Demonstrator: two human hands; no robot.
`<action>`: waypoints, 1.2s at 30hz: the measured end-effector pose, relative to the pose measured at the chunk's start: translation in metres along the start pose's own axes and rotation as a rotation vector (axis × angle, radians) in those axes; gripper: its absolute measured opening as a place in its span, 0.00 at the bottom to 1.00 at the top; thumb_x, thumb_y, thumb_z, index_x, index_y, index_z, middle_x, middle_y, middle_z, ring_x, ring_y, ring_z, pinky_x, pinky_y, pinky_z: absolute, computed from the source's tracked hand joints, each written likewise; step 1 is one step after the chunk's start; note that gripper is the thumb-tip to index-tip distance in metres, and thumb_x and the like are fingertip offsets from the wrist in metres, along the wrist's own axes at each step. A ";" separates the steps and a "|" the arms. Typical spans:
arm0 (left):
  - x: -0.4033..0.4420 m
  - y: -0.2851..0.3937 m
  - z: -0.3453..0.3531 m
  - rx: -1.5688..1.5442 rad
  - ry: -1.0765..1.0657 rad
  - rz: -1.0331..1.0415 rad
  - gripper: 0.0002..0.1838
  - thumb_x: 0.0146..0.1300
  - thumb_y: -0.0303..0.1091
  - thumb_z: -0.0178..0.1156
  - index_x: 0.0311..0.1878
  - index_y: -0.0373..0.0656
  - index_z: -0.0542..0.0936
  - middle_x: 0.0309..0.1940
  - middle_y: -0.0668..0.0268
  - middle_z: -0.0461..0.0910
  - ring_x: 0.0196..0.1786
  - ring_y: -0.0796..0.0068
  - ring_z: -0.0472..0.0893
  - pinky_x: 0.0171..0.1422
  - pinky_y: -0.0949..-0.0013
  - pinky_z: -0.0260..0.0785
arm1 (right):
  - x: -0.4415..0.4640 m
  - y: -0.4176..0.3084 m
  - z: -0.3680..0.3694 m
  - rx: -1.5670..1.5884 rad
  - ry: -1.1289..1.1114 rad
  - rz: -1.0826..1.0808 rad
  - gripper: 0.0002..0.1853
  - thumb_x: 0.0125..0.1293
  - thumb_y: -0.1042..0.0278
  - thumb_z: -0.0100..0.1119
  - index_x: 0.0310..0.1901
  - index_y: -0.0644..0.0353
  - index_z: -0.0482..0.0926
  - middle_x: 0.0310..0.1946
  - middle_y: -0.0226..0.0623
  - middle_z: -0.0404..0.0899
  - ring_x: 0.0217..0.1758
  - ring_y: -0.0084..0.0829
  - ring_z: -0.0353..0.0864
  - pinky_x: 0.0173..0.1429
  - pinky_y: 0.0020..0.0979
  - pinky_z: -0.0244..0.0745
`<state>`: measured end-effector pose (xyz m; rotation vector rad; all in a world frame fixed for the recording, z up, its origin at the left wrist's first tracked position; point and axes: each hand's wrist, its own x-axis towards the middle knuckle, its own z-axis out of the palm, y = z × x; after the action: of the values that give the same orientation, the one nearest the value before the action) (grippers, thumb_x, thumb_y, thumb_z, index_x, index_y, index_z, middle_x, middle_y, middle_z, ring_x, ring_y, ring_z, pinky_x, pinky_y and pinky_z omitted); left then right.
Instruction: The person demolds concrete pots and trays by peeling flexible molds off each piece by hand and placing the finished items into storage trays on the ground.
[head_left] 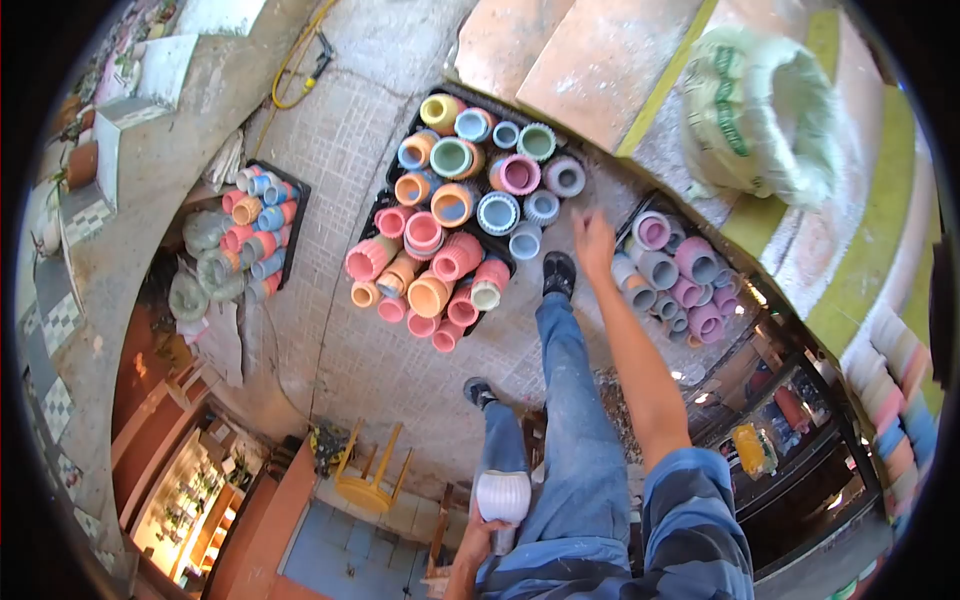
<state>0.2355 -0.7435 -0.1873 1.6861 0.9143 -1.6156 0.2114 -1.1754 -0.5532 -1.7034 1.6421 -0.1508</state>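
My left hand (487, 527) is closed around the lower, narrower part of a white ribbed pot (504, 497), held low beside my leg. My right hand (594, 240) reaches forward, its fingers slightly apart with nothing visible in them. Nearest to it are a grey pot (565, 177), a small light-blue pot (541, 207) and another blue pot (525, 240). Beyond these, yellow, orange, green, blue and pink pots stand or lie close together in black crates (392, 170) on the floor. On the other side of my right hand is a crate of purple and grey pots (697, 260).
A white woven sack (715, 120) stands on the ledge at right. Farther left are a crate of small pots (268, 215), plastic bags (215, 270) and a yellow hose (285, 85). Behind my feet is a yellow stool (372, 490); a dark metal rack (790, 440) stands at right.
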 end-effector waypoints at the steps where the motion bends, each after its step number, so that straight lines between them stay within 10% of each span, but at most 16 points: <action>1: 0.003 0.001 -0.009 -0.086 0.000 0.027 0.47 0.42 0.16 0.58 0.74 0.43 0.63 0.61 0.58 0.76 0.62 0.59 0.78 0.63 0.61 0.74 | -0.034 -0.002 -0.017 0.098 -0.014 -0.078 0.16 0.72 0.59 0.57 0.31 0.64 0.75 0.21 0.45 0.81 0.30 0.49 0.84 0.37 0.46 0.76; 5: 0.001 0.053 -0.027 -0.217 -0.350 -0.047 0.38 0.49 0.22 0.56 0.69 0.33 0.67 0.57 0.50 0.79 0.52 0.53 0.83 0.53 0.58 0.80 | -0.192 -0.004 -0.061 0.431 -0.637 -0.167 0.18 0.75 0.56 0.52 0.53 0.62 0.82 0.48 0.44 0.86 0.52 0.37 0.85 0.57 0.36 0.77; 9: 0.009 0.084 -0.054 -0.259 -0.683 -0.203 0.35 0.53 0.31 0.55 0.68 0.29 0.67 0.57 0.42 0.77 0.45 0.55 0.83 0.48 0.61 0.81 | -0.335 -0.109 -0.129 0.518 -1.005 -0.089 0.18 0.74 0.55 0.57 0.49 0.63 0.83 0.43 0.37 0.84 0.46 0.26 0.81 0.54 0.33 0.75; 13: 0.024 0.098 -0.093 -0.276 -1.171 -0.494 0.37 0.60 0.36 0.55 0.73 0.35 0.62 0.65 0.43 0.71 0.53 0.50 0.80 0.55 0.55 0.79 | -0.429 -0.161 -0.145 0.579 -0.535 0.039 0.15 0.73 0.55 0.59 0.45 0.60 0.83 0.37 0.33 0.84 0.39 0.24 0.79 0.46 0.32 0.74; 17: -0.101 0.131 -0.114 0.124 -1.041 -0.245 0.36 0.72 0.46 0.54 0.77 0.40 0.58 0.70 0.52 0.68 0.72 0.53 0.69 0.74 0.51 0.65 | -0.521 -0.205 -0.133 1.227 -0.065 0.315 0.19 0.73 0.53 0.56 0.49 0.64 0.83 0.39 0.36 0.85 0.41 0.26 0.82 0.48 0.29 0.75; 19: -0.119 0.131 -0.143 0.312 -0.974 0.173 0.41 0.69 0.53 0.59 0.77 0.40 0.58 0.71 0.55 0.67 0.73 0.60 0.68 0.74 0.58 0.64 | -0.564 -0.231 -0.127 1.546 -0.072 0.326 0.18 0.75 0.54 0.54 0.47 0.63 0.82 0.39 0.36 0.85 0.41 0.26 0.83 0.50 0.31 0.78; 25: -0.154 0.121 -0.178 0.794 -1.279 0.100 0.57 0.50 0.51 0.78 0.77 0.37 0.57 0.68 0.59 0.70 0.69 0.68 0.72 0.73 0.63 0.66 | -0.689 -0.273 -0.135 1.989 -0.046 0.431 0.21 0.76 0.49 0.51 0.45 0.61 0.82 0.40 0.40 0.86 0.44 0.34 0.87 0.51 0.38 0.81; 30: -0.153 0.081 -0.206 0.884 -1.381 0.038 0.36 0.51 0.39 0.79 0.61 0.38 0.73 0.52 0.65 0.79 0.53 0.75 0.80 0.60 0.72 0.73 | -0.775 -0.265 -0.141 2.151 -0.215 0.219 0.24 0.75 0.45 0.51 0.50 0.62 0.81 0.45 0.40 0.85 0.49 0.38 0.85 0.57 0.41 0.79; 32: -0.170 0.060 -0.211 1.195 -1.143 0.379 0.15 0.55 0.34 0.74 0.39 0.43 0.77 0.34 0.71 0.79 0.38 0.82 0.78 0.43 0.74 0.72 | -0.822 -0.280 -0.141 2.135 0.104 0.245 0.23 0.73 0.50 0.55 0.53 0.64 0.80 0.48 0.40 0.84 0.54 0.36 0.82 0.61 0.40 0.77; 36: -0.183 0.017 -0.215 1.493 -1.135 0.986 0.18 0.49 0.34 0.73 0.24 0.44 0.69 0.20 0.76 0.66 0.31 0.86 0.66 0.31 0.70 0.64 | -0.905 -0.309 -0.135 1.627 0.461 0.067 0.24 0.59 0.62 0.68 0.54 0.62 0.75 0.47 0.35 0.81 0.47 0.31 0.81 0.54 0.32 0.75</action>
<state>0.3695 -0.5873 0.0066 1.0196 -1.7366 -1.9446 0.2331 -0.4523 0.0869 -0.3239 1.1112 -1.4508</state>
